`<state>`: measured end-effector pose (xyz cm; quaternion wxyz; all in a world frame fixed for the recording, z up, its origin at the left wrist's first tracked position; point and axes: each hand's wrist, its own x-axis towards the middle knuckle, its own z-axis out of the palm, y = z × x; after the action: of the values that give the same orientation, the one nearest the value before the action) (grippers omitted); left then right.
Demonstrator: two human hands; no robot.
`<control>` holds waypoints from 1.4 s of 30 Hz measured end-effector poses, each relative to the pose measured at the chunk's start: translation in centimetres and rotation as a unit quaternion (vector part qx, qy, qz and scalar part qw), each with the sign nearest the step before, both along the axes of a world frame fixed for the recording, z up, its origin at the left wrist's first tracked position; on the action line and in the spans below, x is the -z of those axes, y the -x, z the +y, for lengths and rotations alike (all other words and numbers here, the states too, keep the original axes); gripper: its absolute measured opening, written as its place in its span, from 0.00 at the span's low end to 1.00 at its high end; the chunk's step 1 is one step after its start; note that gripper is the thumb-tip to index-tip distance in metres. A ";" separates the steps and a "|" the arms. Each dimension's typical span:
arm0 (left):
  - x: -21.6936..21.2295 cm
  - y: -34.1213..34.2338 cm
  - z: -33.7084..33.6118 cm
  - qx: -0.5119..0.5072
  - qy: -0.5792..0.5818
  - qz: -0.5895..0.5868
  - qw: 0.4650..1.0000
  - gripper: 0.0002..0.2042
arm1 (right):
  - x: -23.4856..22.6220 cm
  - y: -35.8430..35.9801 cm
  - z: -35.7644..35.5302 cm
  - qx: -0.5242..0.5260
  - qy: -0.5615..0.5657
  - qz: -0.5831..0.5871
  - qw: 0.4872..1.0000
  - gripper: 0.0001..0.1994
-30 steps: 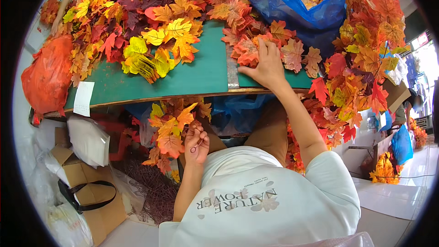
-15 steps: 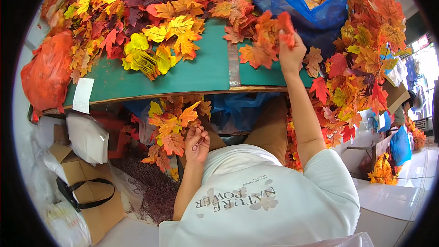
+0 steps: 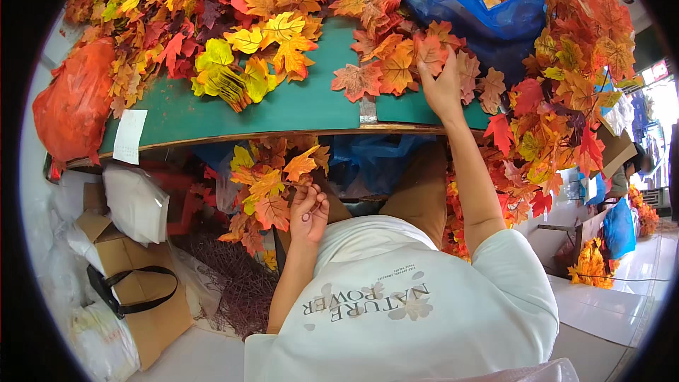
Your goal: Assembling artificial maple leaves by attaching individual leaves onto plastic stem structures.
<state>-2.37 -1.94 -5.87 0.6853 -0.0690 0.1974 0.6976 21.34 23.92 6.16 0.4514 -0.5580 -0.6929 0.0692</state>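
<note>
Surface (image 3: 318,102): green. Below its front edge: left hand (image 3: 308,213), fingers closed on leaf spray (image 3: 269,187), apparently part-filled. On its right: right hand (image 3: 443,92) at orange leaves (image 3: 395,69), grip unclear; many seem unattached.

Left hand (image 3: 308,213) grips a leafy spray (image 3: 263,187) below the green table (image 3: 283,112); right hand (image 3: 443,92) touches orange leaves (image 3: 428,50)

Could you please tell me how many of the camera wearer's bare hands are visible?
2: the bare left hand, holding an orange-and-yellow artificial leaf spray below the green tabletop, and the bare right hand, touching lobed orange artificial leaves on top. Both are plainly visible.
</note>
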 end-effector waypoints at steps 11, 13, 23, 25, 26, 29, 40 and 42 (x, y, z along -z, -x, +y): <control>-0.9 -0.9 0.1 0.021 -0.007 0.024 0.999 0.06 | -5.8 5.4 -1.3 -0.266 -0.086 -0.278 0.919 0.14; -1.2 -1.0 0.1 0.022 -0.006 0.025 0.999 0.06 | -5.0 6.2 -0.2 -0.272 -0.028 -0.316 0.908 0.15; -1.0 -0.5 -0.4 0.020 0.001 0.040 0.999 0.05 | -3.5 7.1 0.9 -0.299 0.004 -0.330 0.895 0.18; -1.2 -0.7 -0.2 0.021 0.000 0.041 0.999 0.05 | -2.9 7.2 1.6 -0.303 0.001 -0.301 0.904 0.15; -1.3 -0.8 -0.2 0.024 0.005 0.043 0.999 0.05 | -2.6 7.3 1.8 -0.306 -0.002 -0.272 0.912 0.12; -1.9 -1.1 -0.3 0.025 0.020 0.050 0.998 0.04 | -2.2 7.8 2.3 -0.298 0.027 -0.047 0.953 0.07; -4.1 -0.7 0.2 -0.004 -0.002 0.081 0.997 0.05 | -4.8 7.9 -1.3 -0.372 0.262 0.467 0.758 0.12; -5.3 -0.8 0.7 -0.013 0.014 0.080 0.997 0.06 | -5.2 8.2 -5.2 -0.359 0.307 0.425 0.772 0.12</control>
<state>-1.53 -1.20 -0.54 0.6573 -0.0251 0.2606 0.7067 13.16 18.73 11.35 0.4463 -0.2913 -0.5223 0.6657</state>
